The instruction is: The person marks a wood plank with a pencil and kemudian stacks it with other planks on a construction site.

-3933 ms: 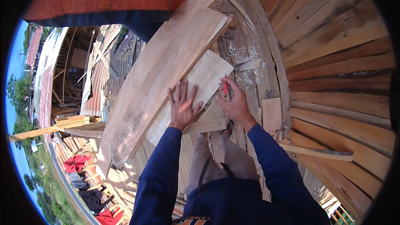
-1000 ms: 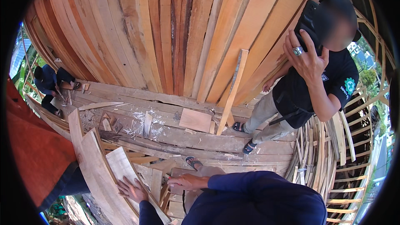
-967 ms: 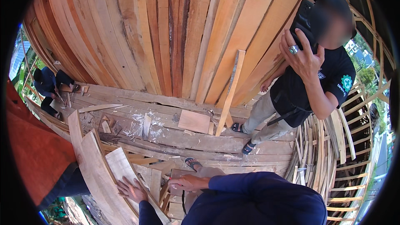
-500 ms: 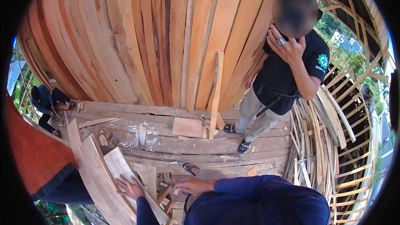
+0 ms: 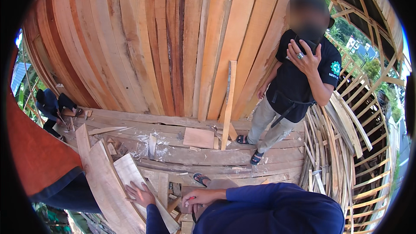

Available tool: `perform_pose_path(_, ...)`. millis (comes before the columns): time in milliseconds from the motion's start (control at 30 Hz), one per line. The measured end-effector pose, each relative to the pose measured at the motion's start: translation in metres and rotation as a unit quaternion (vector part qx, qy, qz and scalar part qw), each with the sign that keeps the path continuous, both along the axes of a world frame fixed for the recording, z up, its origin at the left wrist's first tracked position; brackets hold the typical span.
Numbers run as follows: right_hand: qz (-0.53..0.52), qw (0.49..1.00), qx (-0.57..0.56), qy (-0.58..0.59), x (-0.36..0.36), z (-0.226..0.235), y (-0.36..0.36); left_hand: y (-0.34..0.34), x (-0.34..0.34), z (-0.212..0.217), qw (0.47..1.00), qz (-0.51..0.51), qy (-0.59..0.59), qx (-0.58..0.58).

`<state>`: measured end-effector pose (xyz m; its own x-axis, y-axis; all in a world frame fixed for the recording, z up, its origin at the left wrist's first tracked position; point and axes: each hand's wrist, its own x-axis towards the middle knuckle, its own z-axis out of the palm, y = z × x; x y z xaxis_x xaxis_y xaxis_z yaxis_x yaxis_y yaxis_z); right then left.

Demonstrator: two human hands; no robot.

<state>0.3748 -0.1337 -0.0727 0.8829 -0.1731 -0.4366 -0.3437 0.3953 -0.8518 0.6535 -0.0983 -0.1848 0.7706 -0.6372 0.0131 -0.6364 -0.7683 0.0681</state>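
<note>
A pale board [image 5: 128, 170] and a wider, curved brown plank [image 5: 102, 182] lie side by side at the lower left. My left hand [image 5: 142, 194] rests flat with spread fingers on the pale board, its fingertips reaching the plank's edge. Closer to my body, my right hand [image 5: 200, 197] is closed around a thin red pencil-like thing [image 5: 192, 198], mostly hidden by the fingers. Small wood pieces [image 5: 174, 203] lie between my hands, below the boards.
A person in a black shirt [image 5: 299, 82] stands at right, one hand raised. Another crouches [image 5: 52, 106] far left; an orange garment [image 5: 45, 143] fills the left edge. Tall planks form a wall [image 5: 190, 52]. Thin strips [image 5: 320, 147] are stacked at right. Offcuts [image 5: 198, 138] and shavings lie on the floor.
My right hand has turned and its fingers have curled in, so less of the red thing shows. My left hand stays on the boards. The whole view has shifted slightly.
</note>
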Motion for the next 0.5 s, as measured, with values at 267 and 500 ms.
perform_pose_path(267, 0.249, 0.960, 0.086, -0.093, 0.059, 0.068, -0.004, 0.007, 0.010, 0.003, 0.994, -0.025, -0.001, -0.110)
perform_pose_path(500, 0.181, 0.977, -0.113, -0.005, 0.016, -0.029, 0.000, 0.014, 0.017, -0.002, 0.989, -0.023, -0.007, -0.149)
